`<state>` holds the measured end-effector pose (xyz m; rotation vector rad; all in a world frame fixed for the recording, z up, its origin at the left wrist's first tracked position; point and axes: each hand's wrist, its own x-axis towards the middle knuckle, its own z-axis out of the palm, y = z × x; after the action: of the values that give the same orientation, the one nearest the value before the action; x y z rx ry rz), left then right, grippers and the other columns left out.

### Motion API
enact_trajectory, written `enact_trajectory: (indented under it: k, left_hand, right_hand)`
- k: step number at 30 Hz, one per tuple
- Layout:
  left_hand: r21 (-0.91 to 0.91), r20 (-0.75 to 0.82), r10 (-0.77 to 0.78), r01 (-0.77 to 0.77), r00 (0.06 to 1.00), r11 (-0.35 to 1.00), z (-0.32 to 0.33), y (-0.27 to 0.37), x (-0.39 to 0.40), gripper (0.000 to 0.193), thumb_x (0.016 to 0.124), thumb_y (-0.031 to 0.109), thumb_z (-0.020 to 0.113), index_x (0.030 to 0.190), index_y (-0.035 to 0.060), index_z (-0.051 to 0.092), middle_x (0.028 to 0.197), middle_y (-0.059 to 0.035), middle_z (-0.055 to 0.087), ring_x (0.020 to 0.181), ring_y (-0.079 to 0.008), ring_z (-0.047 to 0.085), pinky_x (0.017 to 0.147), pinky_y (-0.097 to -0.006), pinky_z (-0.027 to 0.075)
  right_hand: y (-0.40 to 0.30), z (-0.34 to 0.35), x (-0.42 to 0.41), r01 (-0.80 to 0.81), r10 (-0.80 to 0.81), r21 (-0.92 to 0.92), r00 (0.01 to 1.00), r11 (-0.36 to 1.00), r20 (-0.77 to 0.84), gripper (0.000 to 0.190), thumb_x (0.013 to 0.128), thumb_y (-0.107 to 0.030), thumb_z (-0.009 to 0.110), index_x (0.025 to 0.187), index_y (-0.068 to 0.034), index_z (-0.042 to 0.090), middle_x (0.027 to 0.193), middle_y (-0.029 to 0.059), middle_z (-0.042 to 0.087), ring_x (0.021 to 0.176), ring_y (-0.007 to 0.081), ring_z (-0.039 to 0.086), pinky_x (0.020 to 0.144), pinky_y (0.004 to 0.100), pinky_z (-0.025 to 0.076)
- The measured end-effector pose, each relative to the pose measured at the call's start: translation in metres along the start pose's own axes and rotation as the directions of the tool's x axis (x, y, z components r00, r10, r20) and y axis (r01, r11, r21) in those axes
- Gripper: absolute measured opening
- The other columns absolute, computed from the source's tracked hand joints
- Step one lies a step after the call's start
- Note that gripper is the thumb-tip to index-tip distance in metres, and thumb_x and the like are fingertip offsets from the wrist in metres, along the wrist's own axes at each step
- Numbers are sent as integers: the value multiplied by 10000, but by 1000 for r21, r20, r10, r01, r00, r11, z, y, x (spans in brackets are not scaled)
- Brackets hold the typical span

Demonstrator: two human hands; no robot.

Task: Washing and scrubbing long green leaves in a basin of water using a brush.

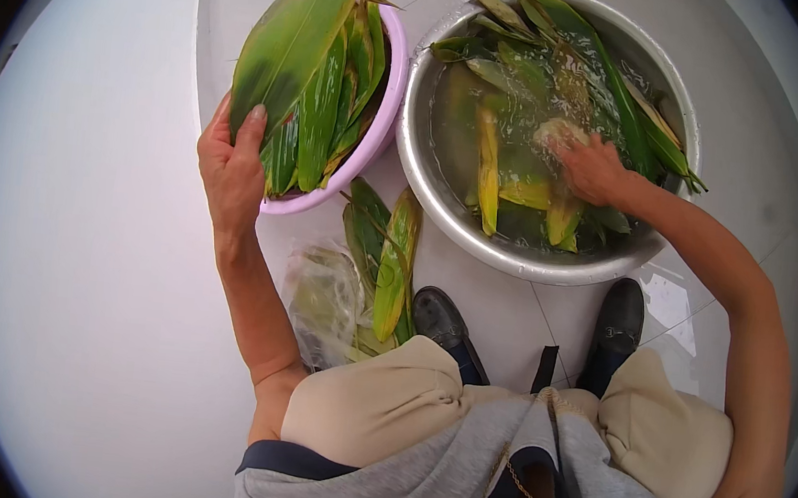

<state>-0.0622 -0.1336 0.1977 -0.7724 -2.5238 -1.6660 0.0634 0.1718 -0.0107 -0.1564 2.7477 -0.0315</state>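
Observation:
My left hand (235, 157) pinches a broad green leaf (285, 44) near its lower end, thumb on top. The leaf is held over a pink plastic basin (393, 97) that holds several long wet leaves (322, 115). My right hand (590, 168) is at the water in a large round metal basin (531, 265). Its fingers grip a pale wad, perhaps a scrubbing cloth (557, 136), partly blurred by the water. Green and yellowed leaves (489, 171) lie in the cloudy water around it, and some stick out over the far and right rims.
On the tiled floor between the basins and my legs lie several loose leaves (395, 270) beside a crumpled clear plastic bag (326, 296). My black shoes (441, 318) stand close to the metal basin. Wet patches (667, 304) shine on the floor at the right. A white wall (85, 219) rises at left.

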Motion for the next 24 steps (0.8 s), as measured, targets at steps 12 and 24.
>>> enact_trajectory:
  k: [12, 24]
  left_hand:
    - [708, 177, 16, -139, 984, 693, 33, -71, 6, 346, 815, 213, 567, 1056, -35, 548, 1028, -191, 575, 925, -276, 556, 791, -353, 440]
    - [514, 706, -647, 420, 287, 748, 247, -84, -37, 274, 784, 218, 616, 825, -52, 596, 650, -85, 584, 513, -120, 557, 446, -227, 455]
  right_hand:
    - [25, -65, -27, 86, 6, 817, 994, 571, -108, 600, 799, -251, 347, 1369, -178, 175, 930, 128, 513, 734, 201, 515, 662, 337, 477]
    - [45, -35, -35, 39, 70, 850, 994, 526, -89, 599, 796, -285, 379, 1352, -161, 195, 906, 132, 515, 696, 206, 527, 591, 321, 468]
